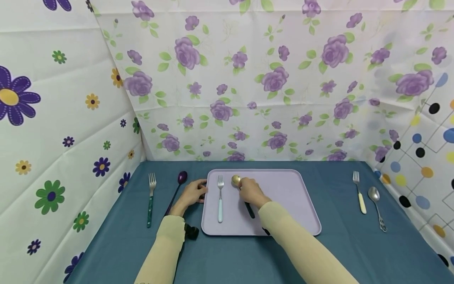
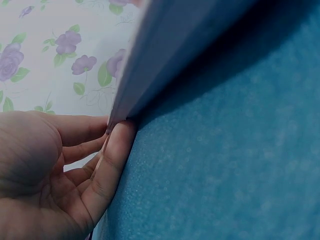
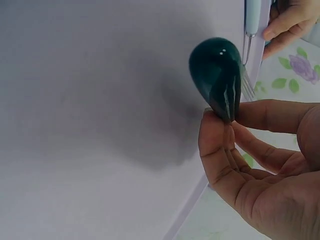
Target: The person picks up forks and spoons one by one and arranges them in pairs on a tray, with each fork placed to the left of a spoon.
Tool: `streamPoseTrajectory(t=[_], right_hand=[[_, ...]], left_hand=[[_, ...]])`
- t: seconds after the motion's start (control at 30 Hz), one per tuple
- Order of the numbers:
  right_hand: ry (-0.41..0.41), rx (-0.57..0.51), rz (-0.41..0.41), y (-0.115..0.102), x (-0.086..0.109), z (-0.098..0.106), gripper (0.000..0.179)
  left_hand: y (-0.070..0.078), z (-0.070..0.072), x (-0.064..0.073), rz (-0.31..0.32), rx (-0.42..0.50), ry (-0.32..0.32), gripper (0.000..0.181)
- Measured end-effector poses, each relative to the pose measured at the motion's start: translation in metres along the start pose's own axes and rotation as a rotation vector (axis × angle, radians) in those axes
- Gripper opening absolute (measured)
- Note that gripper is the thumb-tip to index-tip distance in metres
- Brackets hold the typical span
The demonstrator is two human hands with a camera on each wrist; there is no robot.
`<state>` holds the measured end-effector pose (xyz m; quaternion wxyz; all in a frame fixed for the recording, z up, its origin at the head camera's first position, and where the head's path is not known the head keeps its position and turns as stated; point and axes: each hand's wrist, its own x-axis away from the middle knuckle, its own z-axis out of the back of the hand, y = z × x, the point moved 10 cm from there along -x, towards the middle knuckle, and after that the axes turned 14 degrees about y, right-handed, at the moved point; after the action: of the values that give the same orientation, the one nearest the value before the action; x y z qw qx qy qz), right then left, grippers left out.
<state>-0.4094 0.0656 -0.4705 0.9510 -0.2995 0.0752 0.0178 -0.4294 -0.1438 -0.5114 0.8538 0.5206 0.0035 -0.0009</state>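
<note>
A pale lilac tray (image 1: pixel 283 197) lies on the blue tablecloth. My left hand (image 1: pixel 193 193) is at its left edge; the left wrist view shows thumb and fingers pinching the tray's rim (image 2: pixel 127 95). Over the tray, my right hand (image 1: pixel 252 191) pinches a spoon (image 1: pixel 235 180) with a gold bowl and dark green handle. The handle's rounded end (image 3: pixel 217 70) points toward the camera in the right wrist view, and the fingers cover the spoon's middle. Left of it on the tray lies a fork (image 1: pixel 220 209) with a light blue handle, tines pointing away.
A green-handled fork (image 1: pixel 150 201) and a dark purple spoon (image 1: pixel 182 177) lie left of the tray, the spoon beside my left hand. Far right are a cream-handled fork (image 1: pixel 360 197) and a silver spoon (image 1: pixel 374 194). A flowered cloth wall (image 1: pixel 241 90) stands behind the table.
</note>
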Motion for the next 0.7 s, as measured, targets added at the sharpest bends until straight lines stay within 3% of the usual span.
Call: streamPoseTrajectory(t=[0.47,0.7], right_hand=[[-0.027,-0.057,-0.039,-0.014,0.004,-0.021,0.014],[-0.01,0.011,-0.031,-0.02,0.003,-0.023,0.018]], left_hand=[[-0.002,0.001,0.002,0.011,-0.007,0.003,0.05],[0.001,0.0,0.001,0.006,0.0,-0.002,0.05]])
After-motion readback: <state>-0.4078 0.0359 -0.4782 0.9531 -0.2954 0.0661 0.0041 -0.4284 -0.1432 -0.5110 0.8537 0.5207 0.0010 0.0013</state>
